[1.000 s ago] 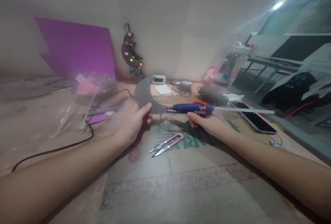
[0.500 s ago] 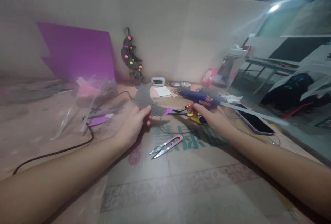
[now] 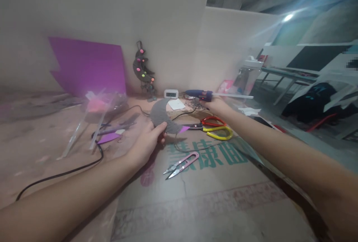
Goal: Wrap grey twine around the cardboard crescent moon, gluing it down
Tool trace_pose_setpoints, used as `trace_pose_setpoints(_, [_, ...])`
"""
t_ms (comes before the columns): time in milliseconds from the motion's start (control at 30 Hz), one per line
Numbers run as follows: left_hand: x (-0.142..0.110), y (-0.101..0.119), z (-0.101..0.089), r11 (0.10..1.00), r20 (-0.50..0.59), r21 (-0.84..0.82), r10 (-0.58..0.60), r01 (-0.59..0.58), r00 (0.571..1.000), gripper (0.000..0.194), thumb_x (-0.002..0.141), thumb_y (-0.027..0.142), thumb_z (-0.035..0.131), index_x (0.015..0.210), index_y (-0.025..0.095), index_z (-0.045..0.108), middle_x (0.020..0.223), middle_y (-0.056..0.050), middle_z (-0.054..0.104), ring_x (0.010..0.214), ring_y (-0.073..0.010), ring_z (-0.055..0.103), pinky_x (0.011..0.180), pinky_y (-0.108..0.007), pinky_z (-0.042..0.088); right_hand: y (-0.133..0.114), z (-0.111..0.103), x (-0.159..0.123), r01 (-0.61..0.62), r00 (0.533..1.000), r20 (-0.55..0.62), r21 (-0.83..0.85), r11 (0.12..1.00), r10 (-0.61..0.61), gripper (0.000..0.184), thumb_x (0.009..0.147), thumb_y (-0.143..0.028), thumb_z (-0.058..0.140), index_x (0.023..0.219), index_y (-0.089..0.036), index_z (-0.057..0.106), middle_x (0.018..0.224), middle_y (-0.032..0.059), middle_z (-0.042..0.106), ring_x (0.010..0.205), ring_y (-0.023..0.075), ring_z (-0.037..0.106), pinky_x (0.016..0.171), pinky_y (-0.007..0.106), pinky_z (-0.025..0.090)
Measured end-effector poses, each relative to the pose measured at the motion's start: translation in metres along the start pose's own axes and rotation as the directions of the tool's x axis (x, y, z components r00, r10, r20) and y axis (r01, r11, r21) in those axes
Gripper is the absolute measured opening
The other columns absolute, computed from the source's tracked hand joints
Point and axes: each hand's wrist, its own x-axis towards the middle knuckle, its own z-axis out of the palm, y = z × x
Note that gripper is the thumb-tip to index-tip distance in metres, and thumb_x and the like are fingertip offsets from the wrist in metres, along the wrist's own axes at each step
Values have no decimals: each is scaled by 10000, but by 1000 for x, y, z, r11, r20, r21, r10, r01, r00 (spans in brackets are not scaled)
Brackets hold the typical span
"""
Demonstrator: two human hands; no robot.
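Note:
Between thumb and fingers, my left hand (image 3: 152, 134) holds a crescent moon wrapped in grey yarn (image 3: 160, 115). A bare purple tip shows at its lower right end. My right hand (image 3: 214, 103) reaches to the back of the table, closed on a blue glue gun (image 3: 199, 94). A long clear glue stick (image 3: 232, 96) juts from the gun's rear, and its nozzle points left. Scissors with red and yellow handles (image 3: 218, 132) lie between my hands, blades toward the purple tip. Nearer to me lie pink thread snips (image 3: 181, 164).
A finished-looking crescent with coloured pom-poms (image 3: 141, 66) is against the wall beside a purple sheet (image 3: 92, 66). A small digital clock (image 3: 171, 93) and white paper (image 3: 176, 104) sit at the back. Glue sticks in plastic (image 3: 97, 115) and a black cable (image 3: 61, 175) are at left.
My right hand has carried the glue gun away from me toward the back of the table, uncovering the scissors' handles. My left hand keeps its hold on the crescent. The view has tilted slightly.

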Motion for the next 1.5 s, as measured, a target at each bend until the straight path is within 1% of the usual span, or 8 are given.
trace_pose_setpoints(267, [0,0,0,999,-6,-14,-30,30,1000,301,749,433,666,767,192,486,597,61,497,467,-63,432,429,-162,343,10,38,37,45,987,155,-2,999,-44,258,792,-208,709,1025,-101,693,923,114,757,786,219,697,744,305,539])
trace_pose_setpoints(500, [0,-1,0,1000,7,5,-9,9,1000,276,777,416,643,795,184,495,605,63,490,486,-57,428,444,-152,341,19,32,39,98,987,128,-35,995,-93,287,814,-138,664,1099,-109,665,1073,123,732,968,220,682,926,359,503])
trace_pose_setpoints(767, [0,-1,-1,999,2,33,18,-18,1000,263,802,413,620,769,182,496,609,52,496,491,-71,425,451,-176,342,17,16,-12,157,988,4,-6,988,-157,377,879,-224,568,1239,-116,607,1284,155,633,1182,250,591,1042,402,424])
trace_pose_setpoints(900, [1,-1,-3,986,45,134,96,-101,994,267,807,398,647,730,165,540,617,32,530,526,-81,450,499,-190,358,-1,8,-61,187,980,68,42,981,-189,319,930,-377,500,1071,-164,692,1064,77,721,966,220,663,872,340,505])
trace_pose_setpoints(1000, [2,0,-4,978,69,171,108,-119,992,288,810,411,650,701,156,574,617,17,552,527,-91,457,510,-206,353,-16,2,-96,367,883,301,36,930,-360,346,945,-424,488,900,-169,718,906,61,718,876,219,649,801,340,489])
trace_pose_setpoints(1133, [0,1,-3,981,70,150,110,-119,991,301,801,423,653,681,150,609,629,3,574,561,-113,492,552,-225,372,-27,5,-121,610,719,428,-14,792,-547,268,895,-398,609,985,-171,717,1004,101,672,977,249,595,866,389,458])
trace_pose_setpoints(1367, [2,-4,-6,967,27,199,154,-156,988,272,798,427,659,701,180,598,656,9,592,592,-134,519,569,-238,385,-28,22,-127,616,687,421,96,782,-593,33,849,-226,687,852,-195,698,932,51,634,925,193,589,847,324,464])
trace_pose_setpoints(1500, [2,-4,-7,957,47,233,167,-173,985,273,822,436,637,729,185,587,685,8,595,624,-143,530,590,-243,399,-32,17,-135,621,692,358,150,770,-628,76,907,-170,579,861,-186,637,884,41,677,852,175,608,807,304,468])
